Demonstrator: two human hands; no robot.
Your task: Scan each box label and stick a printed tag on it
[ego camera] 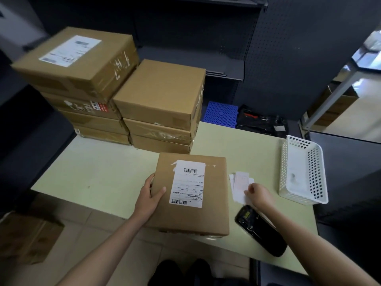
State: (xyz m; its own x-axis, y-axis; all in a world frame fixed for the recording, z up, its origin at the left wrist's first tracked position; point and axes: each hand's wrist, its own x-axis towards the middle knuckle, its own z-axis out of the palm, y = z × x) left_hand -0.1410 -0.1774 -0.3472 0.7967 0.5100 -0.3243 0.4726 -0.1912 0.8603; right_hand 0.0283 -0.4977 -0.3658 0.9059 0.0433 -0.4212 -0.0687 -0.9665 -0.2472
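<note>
A flat cardboard box [198, 215] lies at the table's front edge, with a white shipping label [188, 183] carrying two barcodes on its top. My left hand [149, 196] grips the box's left edge, thumb on top. To the right of the box lies a small pile of white printed tags [239, 182]. My right hand [258, 195] pinches the near end of one tag between thumb and fingers. A black handheld scanner [259, 230] lies on the table just below that hand, untouched.
Two stacks of cardboard boxes [158, 104] stand at the table's back left; the top left one [76, 58] bears a label. A white perforated basket [303, 170] sits at the right edge. The pale green table [99, 174] has floor below it with another box [28, 238].
</note>
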